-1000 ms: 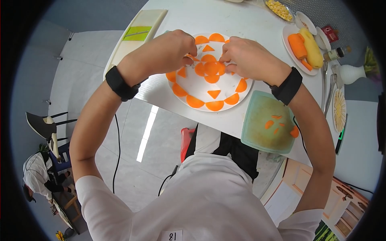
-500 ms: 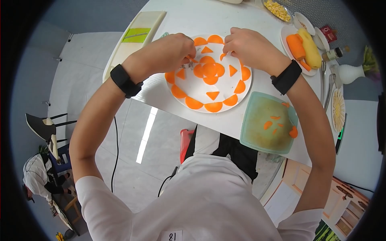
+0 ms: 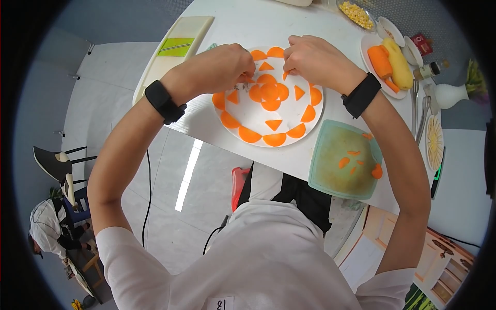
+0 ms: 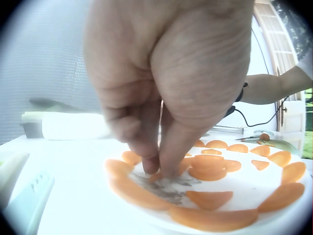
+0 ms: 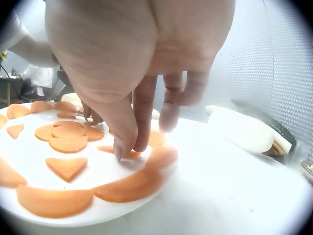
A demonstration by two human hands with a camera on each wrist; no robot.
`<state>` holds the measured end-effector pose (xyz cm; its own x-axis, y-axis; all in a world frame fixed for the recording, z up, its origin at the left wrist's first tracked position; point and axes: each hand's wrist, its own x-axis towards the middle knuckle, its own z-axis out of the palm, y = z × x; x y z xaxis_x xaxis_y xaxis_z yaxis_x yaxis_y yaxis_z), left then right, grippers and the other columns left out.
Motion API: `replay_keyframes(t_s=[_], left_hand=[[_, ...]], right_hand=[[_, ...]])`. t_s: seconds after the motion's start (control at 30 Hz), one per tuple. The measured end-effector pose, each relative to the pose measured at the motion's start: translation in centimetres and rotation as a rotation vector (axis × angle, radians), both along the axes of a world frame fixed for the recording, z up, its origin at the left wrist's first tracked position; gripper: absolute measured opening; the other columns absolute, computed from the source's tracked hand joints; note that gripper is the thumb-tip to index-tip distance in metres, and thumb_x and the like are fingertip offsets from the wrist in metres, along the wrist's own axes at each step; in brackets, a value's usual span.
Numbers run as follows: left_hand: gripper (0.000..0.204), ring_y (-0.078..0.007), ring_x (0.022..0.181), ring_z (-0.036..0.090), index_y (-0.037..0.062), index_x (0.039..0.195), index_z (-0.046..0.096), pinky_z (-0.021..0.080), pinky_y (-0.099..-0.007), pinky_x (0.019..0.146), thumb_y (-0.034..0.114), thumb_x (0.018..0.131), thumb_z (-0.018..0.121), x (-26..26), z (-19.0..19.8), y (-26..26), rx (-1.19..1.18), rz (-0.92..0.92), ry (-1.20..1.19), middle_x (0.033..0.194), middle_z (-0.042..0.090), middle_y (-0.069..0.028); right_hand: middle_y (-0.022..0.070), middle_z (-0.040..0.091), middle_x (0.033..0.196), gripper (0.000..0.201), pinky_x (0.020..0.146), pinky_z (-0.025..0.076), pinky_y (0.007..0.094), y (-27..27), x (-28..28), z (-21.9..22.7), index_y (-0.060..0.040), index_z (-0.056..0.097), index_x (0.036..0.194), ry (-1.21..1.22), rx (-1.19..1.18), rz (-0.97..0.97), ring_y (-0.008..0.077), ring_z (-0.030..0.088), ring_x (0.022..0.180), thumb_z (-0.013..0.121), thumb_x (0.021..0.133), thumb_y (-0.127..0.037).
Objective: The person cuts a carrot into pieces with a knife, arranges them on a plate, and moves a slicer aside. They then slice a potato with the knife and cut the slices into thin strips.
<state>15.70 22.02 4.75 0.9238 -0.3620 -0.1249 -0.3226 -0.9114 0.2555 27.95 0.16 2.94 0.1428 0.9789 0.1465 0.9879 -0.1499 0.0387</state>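
Note:
A white plate (image 3: 253, 121) carries a rim of carrot half-slices (image 3: 275, 139), several carrot triangles (image 3: 273, 124) and a flower of overlapping carrot slices (image 3: 269, 92) in its middle. Over the plate's upper left, my left hand (image 3: 227, 64) pinches a small carrot piece (image 3: 246, 79) close to the surface, beside dark markings on the plate. Opposite it, my right hand (image 3: 315, 62) holds a thin carrot piece (image 5: 131, 155) between thumb and forefinger, low over the plate near the rim slices. My fingers partly hide both pieces.
Right of the plate lies a green cutting board (image 3: 341, 178) with carrot scraps. Beyond it stand a dish (image 3: 366, 51) of whole vegetables, small bowls, a white vase (image 3: 452, 95) and metal utensils. A slicer (image 3: 175, 47) lies at the left table edge. Another person (image 3: 49, 222) sits far left.
My right hand has drawn up and away from the flower, uncovering the right-hand triangle and nearby rim slices. The left hand stays near the same spot, shifting only slightly.

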Motion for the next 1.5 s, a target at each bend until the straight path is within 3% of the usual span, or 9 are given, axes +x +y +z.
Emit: replay_keyframes(t_s=[0.9,1.5], left_hand=[[0.017,-0.0256,0.094,0.068,0.0046,0.1,0.08,0.056,-0.0323,0.088,0.003,0.09,0.067,0.4,-0.5,0.4,0.1,-0.099,-0.06,0.1,0.074,-0.0107],[0.016,-0.0271,0.098,0.068,0.0016,0.1,0.078,0.055,-0.035,0.09,0.002,0.085,0.074,0.3,1.5,0.8,0.067,-0.02,-0.096,0.104,0.073,-0.0126]], right_hand=[[0.0145,0.065,0.082,0.01,0.074,0.054,0.0389,0.4,0.1,0.0,-0.0034,0.072,0.071,-0.07,-0.009,0.028,0.0311,0.066,0.082,0.076,0.076,-0.011],[0.0138,0.067,0.086,0.007,0.077,0.055,0.0407,-0.1,0.6,2.9,-0.0059,0.077,0.079,-0.001,0.009,-0.079,0.0309,0.067,0.086,0.071,0.077,-0.003]])
